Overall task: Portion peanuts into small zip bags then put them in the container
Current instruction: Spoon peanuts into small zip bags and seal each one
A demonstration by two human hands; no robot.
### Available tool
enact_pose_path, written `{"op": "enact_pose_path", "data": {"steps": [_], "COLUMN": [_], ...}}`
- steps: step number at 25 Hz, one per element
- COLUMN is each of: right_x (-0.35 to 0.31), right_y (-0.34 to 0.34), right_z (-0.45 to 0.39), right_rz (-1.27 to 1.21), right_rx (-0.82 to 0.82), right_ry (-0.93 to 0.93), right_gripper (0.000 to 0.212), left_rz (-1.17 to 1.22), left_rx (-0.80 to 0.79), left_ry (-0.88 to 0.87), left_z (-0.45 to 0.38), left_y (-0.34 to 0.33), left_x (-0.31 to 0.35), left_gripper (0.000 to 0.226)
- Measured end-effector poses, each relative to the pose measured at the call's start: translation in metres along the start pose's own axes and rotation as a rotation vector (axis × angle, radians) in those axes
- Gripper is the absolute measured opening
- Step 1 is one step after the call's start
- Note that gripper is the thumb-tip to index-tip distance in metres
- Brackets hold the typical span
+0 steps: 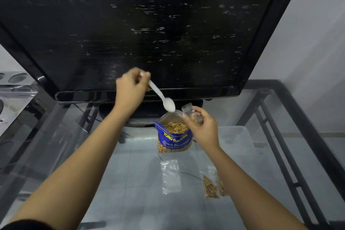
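Observation:
A blue peanut bag (174,139) stands open on the glass table, full of peanuts. My left hand (130,90) holds a white plastic spoon (163,99) by its handle, with the bowl just above the bag's mouth. My right hand (202,126) grips a small clear zip bag (188,111) beside the peanut bag's right rim. An empty zip bag (170,175) lies flat in front of the peanut bag. To its right lies a zip bag with peanuts (213,186) in it. A clear plastic container (235,136) stands at the right.
A large black television (149,24) stands at the back of the glass table (112,173), its stand just behind the peanut bag. The table has a dark metal frame (291,136). A shiny appliance (15,87) sits at the far left.

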State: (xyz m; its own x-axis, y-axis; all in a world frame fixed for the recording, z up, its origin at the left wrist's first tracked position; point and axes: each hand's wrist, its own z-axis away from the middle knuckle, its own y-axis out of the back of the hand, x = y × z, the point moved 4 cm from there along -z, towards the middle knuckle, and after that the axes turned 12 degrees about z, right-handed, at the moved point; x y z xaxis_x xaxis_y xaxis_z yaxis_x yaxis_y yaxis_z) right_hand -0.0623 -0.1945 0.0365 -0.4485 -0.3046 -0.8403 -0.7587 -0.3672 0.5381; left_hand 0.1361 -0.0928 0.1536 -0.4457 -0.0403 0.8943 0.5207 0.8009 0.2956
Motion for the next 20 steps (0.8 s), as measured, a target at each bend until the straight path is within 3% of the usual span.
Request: {"op": "enact_pose_path", "data": {"steps": [3, 5, 6, 10, 12, 20], "right_x": [0.014, 0.017, 0.018, 0.018, 0.018, 0.02], "right_y": [0.002, 0.0, 0.0, 0.0, 0.0, 0.002], "right_z": [0.007, 0.01, 0.01, 0.011, 0.012, 0.011], "right_rz": [-0.033, -0.074, -0.096, -0.153, -0.175, -0.179], "right_rx": [-0.063, -0.1, -0.114, -0.174, -0.199, -0.241], "right_ry": [-0.08, -0.11, -0.115, -0.132, -0.142, -0.147], "right_gripper": [0.043, 0.036, 0.033, 0.033, 0.034, 0.043], "left_rz": [-0.137, -0.228, -0.234, -0.081, -0.016, 0.261], "left_rx": [-0.385, -0.539, -0.525, -0.194, -0.101, 0.082], "left_ry": [-0.046, -0.08, -0.049, 0.304, 0.437, 0.72], "left_z": [0.039, 0.059, 0.063, 0.062, 0.064, 0.07], "left_y": [-0.035, -0.053, -0.057, -0.053, -0.051, -0.051], "left_x": [-0.036, -0.054, -0.06, -0.073, -0.078, -0.098], "left_gripper": [0.009, 0.015, 0.017, 0.021, 0.022, 0.02]}}
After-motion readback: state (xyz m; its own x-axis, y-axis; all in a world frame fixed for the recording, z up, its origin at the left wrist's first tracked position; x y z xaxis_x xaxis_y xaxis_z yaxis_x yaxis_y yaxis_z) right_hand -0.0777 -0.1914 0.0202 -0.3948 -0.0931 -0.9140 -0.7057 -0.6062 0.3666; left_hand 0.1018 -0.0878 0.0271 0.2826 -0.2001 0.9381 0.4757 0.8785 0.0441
